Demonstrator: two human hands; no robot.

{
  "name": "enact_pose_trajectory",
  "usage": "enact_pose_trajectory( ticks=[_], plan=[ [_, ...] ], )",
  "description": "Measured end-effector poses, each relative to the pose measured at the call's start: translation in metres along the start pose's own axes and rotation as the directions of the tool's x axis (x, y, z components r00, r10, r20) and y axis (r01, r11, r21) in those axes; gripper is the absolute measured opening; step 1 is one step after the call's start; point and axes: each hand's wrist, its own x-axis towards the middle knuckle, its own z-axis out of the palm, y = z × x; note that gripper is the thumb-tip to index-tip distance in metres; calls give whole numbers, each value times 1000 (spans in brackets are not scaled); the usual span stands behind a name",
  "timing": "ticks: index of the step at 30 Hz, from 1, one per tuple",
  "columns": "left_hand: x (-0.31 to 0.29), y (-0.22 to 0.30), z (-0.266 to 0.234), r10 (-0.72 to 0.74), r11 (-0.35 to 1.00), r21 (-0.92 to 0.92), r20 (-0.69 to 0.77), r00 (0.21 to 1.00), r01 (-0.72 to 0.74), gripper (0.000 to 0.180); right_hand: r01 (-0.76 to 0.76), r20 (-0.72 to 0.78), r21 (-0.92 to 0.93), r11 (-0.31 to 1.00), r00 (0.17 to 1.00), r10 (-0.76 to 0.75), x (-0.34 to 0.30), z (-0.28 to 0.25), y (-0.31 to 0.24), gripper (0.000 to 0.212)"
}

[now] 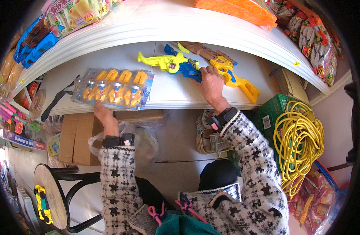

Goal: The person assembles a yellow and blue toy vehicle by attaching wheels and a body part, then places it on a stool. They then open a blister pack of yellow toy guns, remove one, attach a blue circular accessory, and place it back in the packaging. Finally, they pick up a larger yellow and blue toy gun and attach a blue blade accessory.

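My left hand (106, 118) is closed at the lower edge of a clear blister pack (144, 91) of small yellow-orange toys, which lies on the white shelf (172, 96). Most of its fingers are hidden under the pack. My right hand (212, 87) grips the blue end of a lime-yellow and blue plastic toy (158, 60), shaped like a toy gun. Right beside that hand lies a second toy gun (242, 84), brown with a yellow stock. A dark strap (58, 100) lies left of the blister pack.
An upper shelf (172, 29) with snack packs overhangs my hands. Coiled yellow hose (299, 137) hangs by a green box (266, 117) on the right. Below are a cardboard box (80, 137) and a basket (207, 143). A round stool (56, 196) bearing a toy car stands lower left.
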Motion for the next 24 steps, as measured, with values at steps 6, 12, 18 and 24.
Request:
enact_pose_trajectory(
  ticks=[6,12,18,24],
  plan=[
    [-47,16,-11,9,986,165,-10,1000,-7,45,-176,313,347,921,948,63,-21,-19,-50,48],
    [-152,30,-1,317,922,148,237,918,-357,54,-162,543,559,813,813,-211,-29,-47,-83,52],
    [-148,34,8,171,932,-360,547,820,46,56,-47,493,784,620,654,-574,-39,-35,-93,55],
    [-125,26,-13,-193,797,-453,436,879,400,53,221,98,525,822,944,-316,94,50,-15,26]
  ],
)
